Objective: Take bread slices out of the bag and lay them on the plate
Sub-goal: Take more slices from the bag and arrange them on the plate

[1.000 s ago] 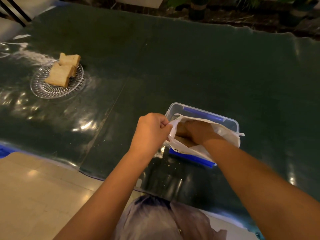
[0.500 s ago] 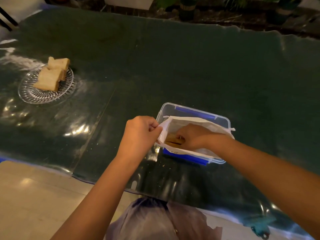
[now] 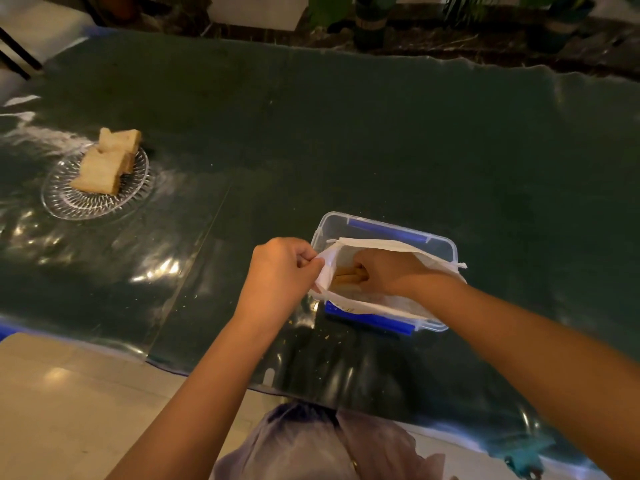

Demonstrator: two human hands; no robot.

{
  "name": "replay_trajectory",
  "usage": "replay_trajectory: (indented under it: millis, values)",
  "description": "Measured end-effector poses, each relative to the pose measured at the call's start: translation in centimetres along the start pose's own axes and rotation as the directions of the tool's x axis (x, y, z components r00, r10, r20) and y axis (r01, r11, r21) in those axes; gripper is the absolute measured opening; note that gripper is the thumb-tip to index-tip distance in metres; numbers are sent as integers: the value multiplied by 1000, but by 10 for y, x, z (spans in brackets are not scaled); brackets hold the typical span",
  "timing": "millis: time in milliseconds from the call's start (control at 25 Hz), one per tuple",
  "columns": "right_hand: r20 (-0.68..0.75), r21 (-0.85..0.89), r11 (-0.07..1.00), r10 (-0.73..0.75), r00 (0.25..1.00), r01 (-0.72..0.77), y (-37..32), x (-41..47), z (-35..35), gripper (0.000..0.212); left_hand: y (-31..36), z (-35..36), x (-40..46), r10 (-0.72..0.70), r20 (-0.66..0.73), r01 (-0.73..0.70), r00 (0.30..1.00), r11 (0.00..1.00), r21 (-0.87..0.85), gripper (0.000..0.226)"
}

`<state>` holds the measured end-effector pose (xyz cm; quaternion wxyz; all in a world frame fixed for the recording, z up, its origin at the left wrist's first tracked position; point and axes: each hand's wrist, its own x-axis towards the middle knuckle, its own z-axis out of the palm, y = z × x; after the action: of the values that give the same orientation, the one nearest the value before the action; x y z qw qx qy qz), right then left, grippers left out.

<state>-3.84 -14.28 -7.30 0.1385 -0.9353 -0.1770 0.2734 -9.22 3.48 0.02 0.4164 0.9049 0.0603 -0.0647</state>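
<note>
A white plastic bag (image 3: 388, 245) lies open inside a clear plastic box (image 3: 446, 252) with blue clips, near the table's front edge. My left hand (image 3: 280, 268) pinches the bag's left rim and holds its mouth open. My right hand (image 3: 388, 275) is inside the bag, fingers closed around the crust edges of bread slices (image 3: 346, 274). Far to the left stands a clear glass plate (image 3: 65, 202) with two bread slices (image 3: 102, 169) on it, one leaning over the plate's far rim.
The table (image 3: 346, 140) has a dark green top under a shiny clear cover. Crumbs lie in front of the box. Potted plants stand beyond the far edge. Pale floor tiles (image 3: 69, 403) show at the lower left.
My right hand has pushed deeper into the bag and closed on the slices. My left hand keeps its grip on the rim. The view has shifted a little.
</note>
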Motion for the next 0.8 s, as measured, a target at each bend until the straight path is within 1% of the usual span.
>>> replay_trajectory:
  millis: [160,240,320,440,600,640,680,720,760,800]
  values:
    - [14,-39,999,-20,1000,20,-2,-3,-29,13,12,-3,7,9,-1,-9,1000,1000,25,21]
    - [-36,-121,991,-58,998,53,-7,-7,-42,6,17,-5,13,15,-15,-15,1000,999,47,20]
    - [-121,-169,979,-135,983,113,-13,-16,-56,7,20,-8,20,20,-29,-18,999,995,95,18]
    - [-198,-92,979,-197,960,182,-16,-37,-82,13,22,-14,31,7,16,-9,1000,988,154,18]
    - [-287,-9,976,-212,934,219,-12,-62,-118,16,26,-21,45,-1,115,-17,993,987,162,9]
    - [-314,9,975,-208,926,222,-11,-67,-125,18,25,-25,47,20,91,-35,996,985,170,11]
    - [-343,19,973,-208,916,228,-11,-71,-133,19,25,-30,50,55,25,-59,998,985,164,19]
    - [-369,20,971,-213,905,237,-11,-75,-141,19,25,-37,53,102,-54,-96,993,989,116,29]
    - [-393,16,969,-220,893,246,-12,-77,-149,19,26,-43,56,153,-107,-151,982,988,25,39]
    - [-416,11,967,-229,880,256,-14,-80,-158,19,29,-48,58,210,-107,-220,972,972,-88,52]
